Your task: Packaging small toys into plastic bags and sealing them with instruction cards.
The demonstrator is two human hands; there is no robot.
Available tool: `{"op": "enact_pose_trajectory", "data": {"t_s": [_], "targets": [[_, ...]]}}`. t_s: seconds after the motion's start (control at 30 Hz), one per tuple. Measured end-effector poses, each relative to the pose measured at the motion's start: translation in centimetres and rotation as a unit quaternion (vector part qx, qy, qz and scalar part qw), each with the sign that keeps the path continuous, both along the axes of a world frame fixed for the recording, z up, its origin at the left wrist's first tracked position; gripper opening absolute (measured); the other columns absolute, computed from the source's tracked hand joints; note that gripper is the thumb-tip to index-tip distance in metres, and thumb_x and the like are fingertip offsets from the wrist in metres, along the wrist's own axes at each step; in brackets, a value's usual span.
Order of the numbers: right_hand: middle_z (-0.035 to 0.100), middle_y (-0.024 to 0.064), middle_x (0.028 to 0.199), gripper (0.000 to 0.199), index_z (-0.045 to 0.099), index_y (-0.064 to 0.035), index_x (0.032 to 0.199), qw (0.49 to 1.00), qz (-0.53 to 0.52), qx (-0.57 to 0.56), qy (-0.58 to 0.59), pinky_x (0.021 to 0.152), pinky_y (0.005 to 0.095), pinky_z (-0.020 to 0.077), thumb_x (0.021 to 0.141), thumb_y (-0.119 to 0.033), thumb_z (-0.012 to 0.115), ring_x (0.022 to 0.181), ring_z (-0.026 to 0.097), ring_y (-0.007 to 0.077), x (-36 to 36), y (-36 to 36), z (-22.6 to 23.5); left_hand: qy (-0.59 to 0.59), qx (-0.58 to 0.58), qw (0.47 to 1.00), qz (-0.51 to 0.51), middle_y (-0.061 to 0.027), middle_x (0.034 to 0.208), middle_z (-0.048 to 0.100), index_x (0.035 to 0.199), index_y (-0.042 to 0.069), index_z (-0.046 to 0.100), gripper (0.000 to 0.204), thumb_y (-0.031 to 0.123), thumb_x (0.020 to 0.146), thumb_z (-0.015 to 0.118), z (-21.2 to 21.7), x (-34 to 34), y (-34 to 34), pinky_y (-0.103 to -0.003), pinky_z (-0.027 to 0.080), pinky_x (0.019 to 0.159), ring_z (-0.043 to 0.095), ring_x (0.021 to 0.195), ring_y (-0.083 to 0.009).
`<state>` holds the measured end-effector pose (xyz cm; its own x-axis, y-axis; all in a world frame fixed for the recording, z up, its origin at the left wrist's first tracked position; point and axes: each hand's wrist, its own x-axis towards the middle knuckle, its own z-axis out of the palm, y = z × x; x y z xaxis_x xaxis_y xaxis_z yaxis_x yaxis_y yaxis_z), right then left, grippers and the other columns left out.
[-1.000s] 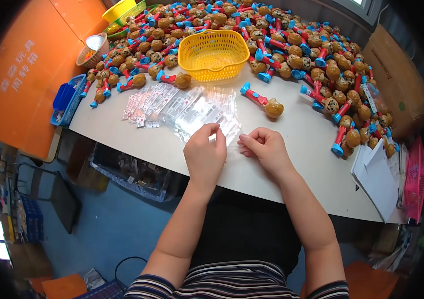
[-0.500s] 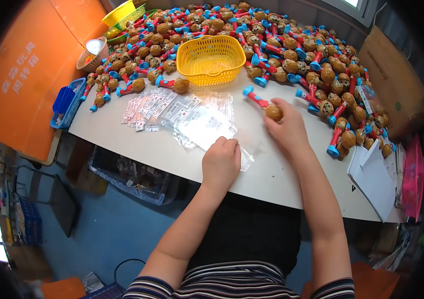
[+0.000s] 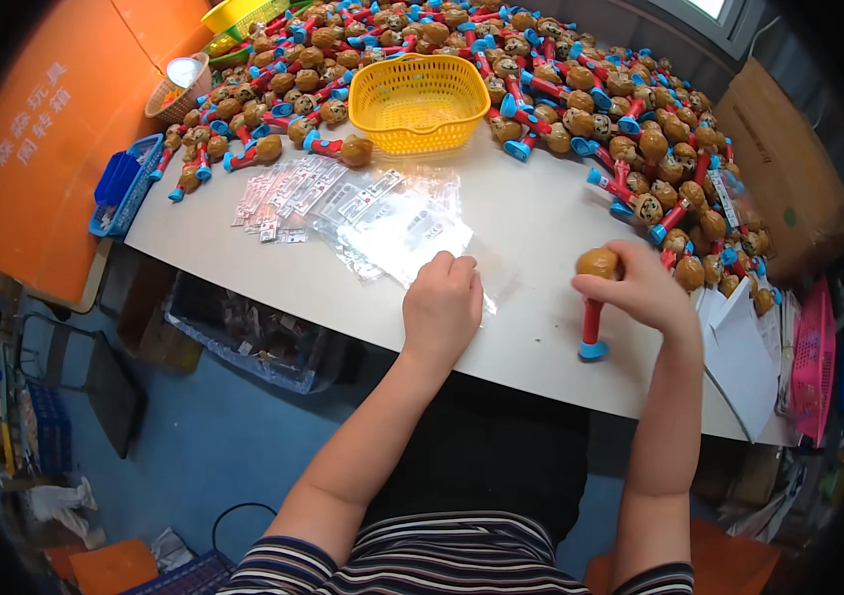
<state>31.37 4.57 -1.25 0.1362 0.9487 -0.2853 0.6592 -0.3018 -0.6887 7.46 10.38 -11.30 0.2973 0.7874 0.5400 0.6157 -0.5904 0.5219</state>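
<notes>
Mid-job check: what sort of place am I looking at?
Probably a toy workshop: a big heap of matching brown-headed toys covers the back of the table, and clear plastic bags lie in front of a yellow basket.

Glossy plastic toy (image 3: pixel 592 317), smooth tabletop (image 3: pixel 536 302)

White lettering (image 3: pixel 31 115) stands on the orange panel (image 3: pixel 100 169) well left of the left hand (image 3: pixel 444 302), small print (image 3: pixel 426 227) on clear bags (image 3: pixel 397 238) just beyond.
</notes>
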Motion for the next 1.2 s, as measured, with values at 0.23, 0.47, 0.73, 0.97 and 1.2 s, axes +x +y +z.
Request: {"op": "enact_pose_trajectory", "data": {"t_s": [0.23, 0.47, 0.73, 0.97, 1.2], "targets": [[0.065, 0.0157, 0.083, 0.039, 0.063, 0.0021, 0.110, 0.921, -0.044, 0.221, -0.318, 0.068, 0.0389, 0.0506, 0.082, -0.023, 0.073, 0.077, 0.065, 0.0287, -3.0, -5.5, -5.1, -0.039, -0.018, 0.999, -0.003, -0.0121, 0.081, 0.061, 0.091, 0.001, 0.067, 0.012, 0.005, 0.080, 0.071, -0.6, -0.9, 0.1, -0.038, 0.050, 0.066, 0.062, 0.070, -0.0279], [0.064, 0.0059, 0.081, 0.026, 0.067, 0.0030, 0.102, 0.968, -0.202, 0.105, 0.104, 0.066, 0.0296, 0.0526, 0.094, -0.022, 0.066, 0.071, 0.062, 0.0128, -4.6, -7.8, -3.4, -0.067, -0.044, 0.997, -0.017, -0.0127, 0.079, 0.060, 0.087, 0.001, 0.064, 0.010, 0.003, 0.080, 0.070, -1.0, -0.8, 0.0, -0.039, 0.050, 0.065, 0.062, 0.071, -0.0293], [0.062, 0.0028, 0.078, 0.025, 0.068, 0.0009, 0.100, 0.929, -0.163, 0.060, 0.325, 0.054, 0.0228, 0.0515, 0.097, -0.023, 0.062, 0.063, 0.057, 0.0079, -6.0, -6.5, -5.0, -0.070, -0.028, 0.997, -0.022, -0.0140, 0.077, 0.059, 0.089, 0.002, 0.058, 0.011, 0.001, 0.082, 0.066, 0.6, -0.7, -0.4, -0.040, 0.049, 0.064, 0.061, 0.071, -0.0324], [0.062, 0.0058, 0.082, 0.018, 0.066, 0.0022, 0.100, 0.958, -0.140, 0.212, 0.131, 0.056, 0.0242, 0.0503, 0.091, -0.013, 0.070, 0.066, 0.060, 0.0101, -8.5, -6.8, -6.0, -0.086, -0.038, 0.994, -0.056, -0.0130, 0.080, 0.062, 0.091, 0.001, 0.059, 0.010, -0.001, 0.083, 0.065, 1.0, -1.1, -0.4, -0.035, 0.052, 0.064, 0.064, 0.069, -0.0271], [0.062, 0.0124, 0.096, 0.024, 0.067, -0.0009, 0.104, 0.940, 0.011, 0.312, -0.136, 0.062, 0.0348, 0.0535, 0.083, -0.010, 0.075, 0.070, 0.064, 0.0271, -8.8, -6.8, -6.4, -0.072, -0.052, 0.993, -0.080, -0.0135, 0.084, 0.060, 0.091, 0.000, 0.060, 0.009, -0.001, 0.083, 0.065, 1.6, -1.6, -0.1, -0.035, 0.052, 0.065, 0.064, 0.073, -0.0264]]}}
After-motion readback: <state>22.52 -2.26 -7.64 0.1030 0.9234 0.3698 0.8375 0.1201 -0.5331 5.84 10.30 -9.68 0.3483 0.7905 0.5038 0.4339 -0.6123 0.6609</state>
